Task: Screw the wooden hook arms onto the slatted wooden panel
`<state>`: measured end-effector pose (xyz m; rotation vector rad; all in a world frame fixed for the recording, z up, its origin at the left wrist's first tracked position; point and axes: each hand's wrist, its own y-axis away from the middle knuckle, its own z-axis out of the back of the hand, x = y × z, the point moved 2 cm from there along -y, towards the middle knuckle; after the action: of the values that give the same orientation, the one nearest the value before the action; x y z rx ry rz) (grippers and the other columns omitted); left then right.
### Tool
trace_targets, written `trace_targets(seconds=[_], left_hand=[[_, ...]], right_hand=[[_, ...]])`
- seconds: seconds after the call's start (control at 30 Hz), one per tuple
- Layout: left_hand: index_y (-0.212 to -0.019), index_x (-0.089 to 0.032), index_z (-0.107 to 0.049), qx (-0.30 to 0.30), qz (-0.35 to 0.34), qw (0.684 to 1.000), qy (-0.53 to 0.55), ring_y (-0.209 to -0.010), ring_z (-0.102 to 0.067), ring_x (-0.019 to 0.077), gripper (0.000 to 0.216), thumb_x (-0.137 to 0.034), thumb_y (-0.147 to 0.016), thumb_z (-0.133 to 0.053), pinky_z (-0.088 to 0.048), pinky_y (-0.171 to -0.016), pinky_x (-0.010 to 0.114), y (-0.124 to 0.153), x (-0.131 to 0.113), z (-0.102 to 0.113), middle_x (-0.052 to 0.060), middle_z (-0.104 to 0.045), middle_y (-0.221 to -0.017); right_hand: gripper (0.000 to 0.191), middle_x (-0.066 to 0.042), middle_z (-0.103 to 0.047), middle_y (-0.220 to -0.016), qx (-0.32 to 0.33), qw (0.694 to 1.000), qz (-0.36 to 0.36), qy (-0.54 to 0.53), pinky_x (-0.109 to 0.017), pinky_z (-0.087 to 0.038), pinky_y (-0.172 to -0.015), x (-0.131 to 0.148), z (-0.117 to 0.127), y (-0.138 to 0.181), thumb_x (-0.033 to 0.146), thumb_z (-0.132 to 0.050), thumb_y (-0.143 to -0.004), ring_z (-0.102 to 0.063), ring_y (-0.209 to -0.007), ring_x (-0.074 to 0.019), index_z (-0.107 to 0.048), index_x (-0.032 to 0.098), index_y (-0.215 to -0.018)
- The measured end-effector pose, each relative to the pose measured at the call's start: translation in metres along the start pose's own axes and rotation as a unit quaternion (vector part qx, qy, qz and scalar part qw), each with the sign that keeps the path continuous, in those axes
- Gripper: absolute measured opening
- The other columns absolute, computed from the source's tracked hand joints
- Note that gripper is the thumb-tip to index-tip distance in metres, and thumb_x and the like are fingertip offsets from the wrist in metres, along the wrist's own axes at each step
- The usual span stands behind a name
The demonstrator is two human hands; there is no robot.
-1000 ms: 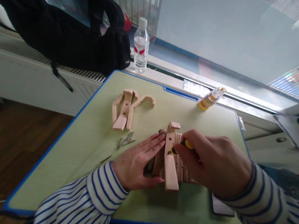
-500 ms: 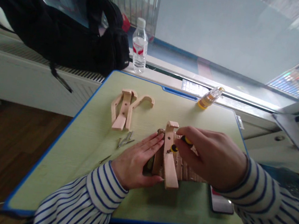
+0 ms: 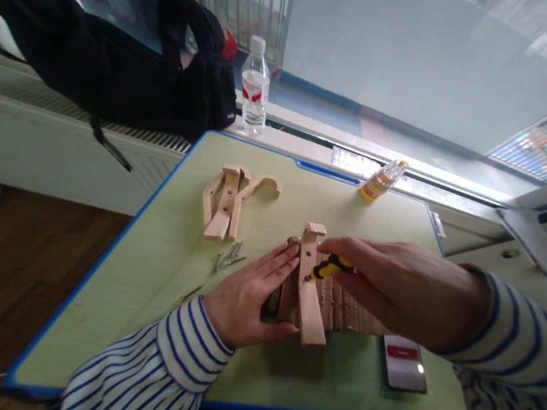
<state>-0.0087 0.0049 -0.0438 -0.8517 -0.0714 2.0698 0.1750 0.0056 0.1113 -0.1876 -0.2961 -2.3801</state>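
Note:
My right hand (image 3: 384,283) is closed round a yellow and black screwdriver (image 3: 330,267). The tip meets the lower hole of a pale wooden hook (image 3: 309,304), where a screw head seems to sit. That hook lies across a brown, ridged wooden board (image 3: 340,308), its curled end pointing away from me. Around the board's left end, my left hand (image 3: 249,296) grips, fingers along the far part and thumb at the near edge. Several loose screws (image 3: 229,257) lie left of it. Farther back rest more pale wooden hooks (image 3: 227,202), grouped together.
The blue-edged table (image 3: 127,320) carries a phone (image 3: 404,365) near its front right. A small bottle with yellow liquid (image 3: 382,180) stands at the back edge. On the sill are a water bottle (image 3: 255,88) and a black bag (image 3: 134,72). A thin metal piece (image 3: 191,293) lies by my left sleeve.
My right hand and forearm have shifted right and turned, tilting the screwdriver and showing more of its handle and the phone. My left hand, the board and the hook have stayed put.

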Motion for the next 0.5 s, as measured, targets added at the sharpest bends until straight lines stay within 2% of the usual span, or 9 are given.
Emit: trace_targets(seconds=[0.23, 0.5], left_hand=[[-0.141, -0.007, -0.025, -0.001, -0.004, 1.000, 0.006, -0.138, -0.020, 0.0313, 0.091, -0.054, -0.073, -0.062, -0.028, -0.110, 0.052, 0.0006, 0.0004, -0.0017, 0.020, -0.026, -0.147], [-0.141, -0.005, -0.025, 0.004, -0.005, 1.000, 0.002, -0.138, -0.018, 0.0300, 0.090, -0.054, -0.074, -0.060, -0.026, -0.112, 0.050, -0.0005, -0.0006, -0.0016, 0.021, -0.024, -0.148]], right_hand=[[0.025, -0.007, -0.065, -0.090, 0.005, 0.998, 0.051, 0.028, -0.028, -0.041, -0.065, -0.0076, 0.0069, -0.0068, 0.029, -0.038, -0.093, -0.060, -0.079, -0.0164, -0.052, 0.016, -0.109], [0.024, -0.003, -0.064, -0.081, 0.025, 0.999, 0.024, 0.039, -0.026, -0.036, -0.056, -0.0093, 0.0054, -0.0080, 0.036, -0.037, -0.093, -0.060, -0.069, -0.0147, -0.051, 0.019, -0.102]])
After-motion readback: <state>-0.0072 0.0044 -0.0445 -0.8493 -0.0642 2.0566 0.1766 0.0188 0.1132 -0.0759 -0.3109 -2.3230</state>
